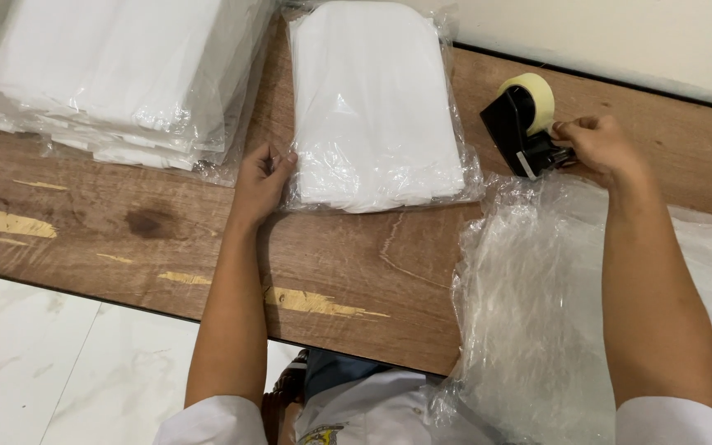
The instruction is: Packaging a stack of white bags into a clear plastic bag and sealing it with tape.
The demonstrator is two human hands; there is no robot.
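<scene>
A folded white garment in a clear plastic bag [372, 107] lies on the wooden table [339, 264] in front of me. My left hand [263, 181] rests on the bag's lower left corner, fingers pressing the plastic edge. Over at the right, my right hand [599, 148] pinches at the front of a black tape dispenser [521, 132] carrying a roll of pale yellow tape [537, 95]. Whether a strip of tape is pulled out between the fingers is too small to tell.
A stack of several bagged white garments [117, 74] fills the far left of the table. A heap of loose clear plastic bags [554, 305] lies under my right forearm. A cream wall [620, 33] bounds the far side; white marble floor [51, 363] shows below the table edge.
</scene>
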